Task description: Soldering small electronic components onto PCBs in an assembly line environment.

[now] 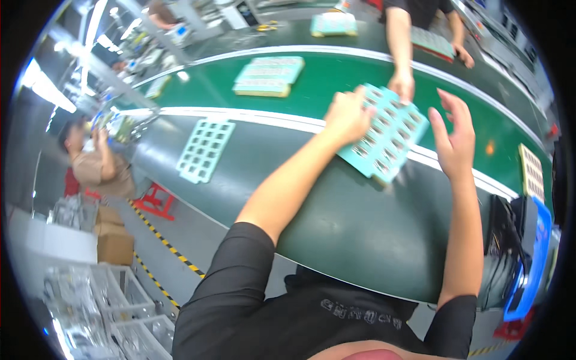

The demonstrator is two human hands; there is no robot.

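Observation:
A light-green tray [391,137] with rows of small dark parts in its pockets is tilted over the near edge of the green conveyor belt. Wrapped round its left edge, my left hand [349,117] grips it. My right hand [454,141] is just right of the tray and apart from it, fingers spread and holding nothing. From across the belt, a co-worker's hand [403,85] reaches to the tray's far edge; whether it grips the tray I cannot tell. Another green tray with dark pockets [207,150] lies flat on the bench to the left.
A stack of green trays [269,75] sits on the conveyor belt [204,87]. At the right stand a blue bin [534,258], black cables [501,231] and a cream tray [531,171]. Another person [102,159] is at the far left, near a red stool [157,201].

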